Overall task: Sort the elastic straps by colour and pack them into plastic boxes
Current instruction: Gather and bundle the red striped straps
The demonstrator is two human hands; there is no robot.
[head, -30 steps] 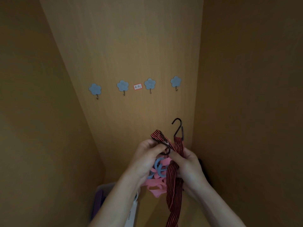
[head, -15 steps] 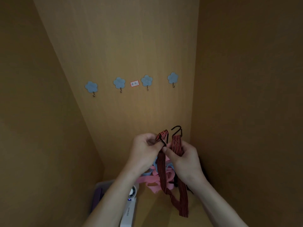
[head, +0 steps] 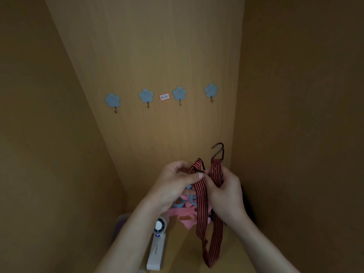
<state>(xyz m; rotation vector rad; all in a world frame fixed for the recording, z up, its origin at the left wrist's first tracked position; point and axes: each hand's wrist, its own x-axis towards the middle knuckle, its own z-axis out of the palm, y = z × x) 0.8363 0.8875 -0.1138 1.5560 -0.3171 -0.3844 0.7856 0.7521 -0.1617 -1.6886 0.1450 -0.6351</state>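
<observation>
Early days, I'd say. Left hand [head: 173, 186] and right hand [head: 226, 196] each pinch an end of the red-and-black striped strap [head: 201, 211], held up over the tangled pink and blue straps [head: 181, 212]. Can't see anything boxed yet.

Both your bare forearms come up from the bottom edge and converge in front of you. Your left hand [head: 175, 184] has its fingers curled, and its thumb lies across one end of the red-and-black striped elastic strap [head: 201, 213], pinching it. Your right hand [head: 226, 196] sits just beside it, back turned toward you, fingers curled round the strap's other end. The two hands are level and almost touching.
</observation>
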